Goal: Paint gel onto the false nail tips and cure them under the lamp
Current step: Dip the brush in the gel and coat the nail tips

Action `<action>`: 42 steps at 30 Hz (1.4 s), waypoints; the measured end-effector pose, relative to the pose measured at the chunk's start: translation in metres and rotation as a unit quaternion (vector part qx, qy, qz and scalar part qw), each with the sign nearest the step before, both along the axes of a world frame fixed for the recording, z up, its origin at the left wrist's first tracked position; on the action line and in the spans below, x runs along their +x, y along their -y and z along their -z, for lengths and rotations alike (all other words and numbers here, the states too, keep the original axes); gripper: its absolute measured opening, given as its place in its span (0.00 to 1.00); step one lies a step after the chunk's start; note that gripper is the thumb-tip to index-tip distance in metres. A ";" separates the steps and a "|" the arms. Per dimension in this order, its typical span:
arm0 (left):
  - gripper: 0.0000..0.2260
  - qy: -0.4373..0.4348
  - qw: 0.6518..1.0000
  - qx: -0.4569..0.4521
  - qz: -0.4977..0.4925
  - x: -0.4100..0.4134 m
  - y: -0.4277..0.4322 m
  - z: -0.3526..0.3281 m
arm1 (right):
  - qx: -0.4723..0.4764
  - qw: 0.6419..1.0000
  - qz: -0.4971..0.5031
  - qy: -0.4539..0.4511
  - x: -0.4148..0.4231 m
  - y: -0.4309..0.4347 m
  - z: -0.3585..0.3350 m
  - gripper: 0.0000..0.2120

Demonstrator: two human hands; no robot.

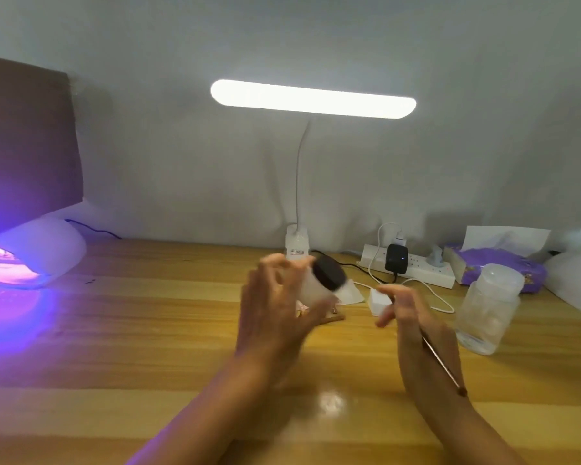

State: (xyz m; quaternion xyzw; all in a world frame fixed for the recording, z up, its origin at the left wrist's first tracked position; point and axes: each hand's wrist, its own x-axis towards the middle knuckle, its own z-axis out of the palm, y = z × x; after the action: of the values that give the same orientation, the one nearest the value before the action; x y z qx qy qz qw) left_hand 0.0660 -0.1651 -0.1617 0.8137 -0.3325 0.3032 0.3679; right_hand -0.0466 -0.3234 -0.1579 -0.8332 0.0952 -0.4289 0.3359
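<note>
My left hand [275,307] holds a small white gel jar [317,286] with a dark lid, lifted a little above the wooden table [148,347] and tilted to the right. My right hand [413,317] is just right of the jar and apart from it, fingers loosely curled round a thin nail brush [441,364] whose handle runs back along my wrist. At the far left the white curing lamp [44,246] glows violet; shapes inside it are too blurred to name. The hands are motion-blurred.
A lit white desk lamp [312,99] stands at the back centre. A power strip [413,266] with plugs and cables lies behind my hands. A clear plastic bottle [487,307] stands at the right, with a purple tissue pack [503,263] behind it.
</note>
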 end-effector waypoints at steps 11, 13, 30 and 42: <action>0.32 -0.281 0.945 0.082 -0.147 0.052 -0.034 0.026 | -0.145 0.974 0.016 -0.172 -0.001 0.008 0.019 0.14; 0.27 -0.275 0.947 0.034 -0.165 0.042 -0.036 0.023 | -0.140 0.976 0.032 -0.166 -0.001 0.010 0.020 0.09; 0.09 -0.329 0.937 -0.049 0.106 0.008 -0.036 0.015 | -0.360 0.920 -0.014 -0.157 -0.009 0.036 -0.021 0.25; 0.12 -0.512 0.796 -0.040 0.321 -0.078 0.068 -0.021 | -0.028 0.850 0.263 -0.456 -0.177 0.271 -0.071 0.11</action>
State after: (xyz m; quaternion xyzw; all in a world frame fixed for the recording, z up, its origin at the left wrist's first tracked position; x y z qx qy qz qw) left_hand -0.0115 -0.2326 -0.1410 0.6812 -0.3249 -0.2803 0.5931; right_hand -0.2240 -0.5942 -0.0872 -0.8880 0.4411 -0.0755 0.1057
